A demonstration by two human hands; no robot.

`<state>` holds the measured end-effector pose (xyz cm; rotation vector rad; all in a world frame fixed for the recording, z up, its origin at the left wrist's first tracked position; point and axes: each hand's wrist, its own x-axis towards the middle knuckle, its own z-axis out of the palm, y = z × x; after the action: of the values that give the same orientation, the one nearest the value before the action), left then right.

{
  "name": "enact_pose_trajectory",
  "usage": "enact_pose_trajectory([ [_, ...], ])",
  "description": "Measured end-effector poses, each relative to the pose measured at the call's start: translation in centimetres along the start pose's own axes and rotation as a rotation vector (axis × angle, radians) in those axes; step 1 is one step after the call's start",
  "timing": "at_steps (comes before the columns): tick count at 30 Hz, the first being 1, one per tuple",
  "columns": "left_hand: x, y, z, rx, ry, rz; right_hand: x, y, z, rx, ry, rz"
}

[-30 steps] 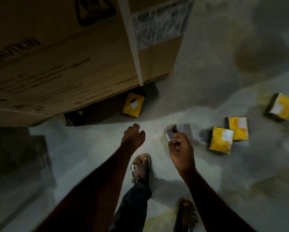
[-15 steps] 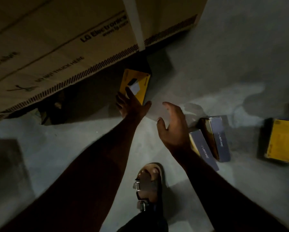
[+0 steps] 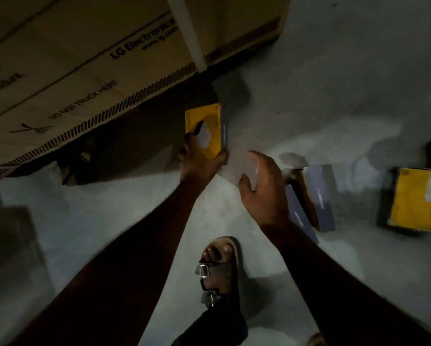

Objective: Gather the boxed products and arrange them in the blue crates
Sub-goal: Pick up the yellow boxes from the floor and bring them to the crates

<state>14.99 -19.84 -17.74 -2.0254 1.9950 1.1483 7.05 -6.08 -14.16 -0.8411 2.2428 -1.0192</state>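
Note:
My left hand (image 3: pixel 197 161) grips a small yellow box (image 3: pixel 205 129) with a white label and a grey side, lifted on edge beside the big carton. My right hand (image 3: pixel 261 186) hovers just right of it, fingers spread and relaxed, holding nothing. Behind my right hand two grey-sided boxes (image 3: pixel 316 196) lie together on the concrete floor. Another yellow box (image 3: pixel 419 201) lies flat at the right edge. No blue crate is in view.
A large brown LG Electronics carton (image 3: pixel 84 66) with a white strap fills the upper left, a dark gap beneath it. My sandalled foot (image 3: pixel 219 265) stands on the grey floor (image 3: pixel 334 108) between my arms. Shadow covers the lower left.
My left hand reached the yellow box by the carton, closed on it and tipped it up. My right hand let go of the grey-sided boxes and opened. The camera moved lower and closer.

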Motion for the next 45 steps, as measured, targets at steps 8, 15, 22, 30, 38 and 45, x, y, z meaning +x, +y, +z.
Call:
enact_pose_trajectory([
  [8, -15.4, -1.9, 3.1, -0.369, 0.025, -0.219, -5.9, 2.9, -6.8, -0.390, 0.089, 0.214],
  [15, -20.3, -3.2, 5.4, -0.434, 0.068, -0.085, -8.6, 6.6, -6.1, -0.674, -0.053, 0.259],
  [22, -20.0, -4.9, 5.0, -0.436, 0.083, -0.047, -7.3, 6.9, -4.8, -0.794, -0.038, 0.304],
  [30, -25.6, 1.3, -5.0, -0.615, 0.134, 0.028, -10.0, -2.4, -16.0, -0.232, 0.214, 0.200],
  [38, -40.3, 8.4, -24.3, -0.739, -0.022, 0.042, -17.5, -25.2, -31.2, -0.182, 0.129, -0.189],
  [45, -55.2, 8.4, -39.9, -1.001, 0.178, -0.042, -26.2, -44.5, -38.1, -0.235, 0.025, -0.644],
])
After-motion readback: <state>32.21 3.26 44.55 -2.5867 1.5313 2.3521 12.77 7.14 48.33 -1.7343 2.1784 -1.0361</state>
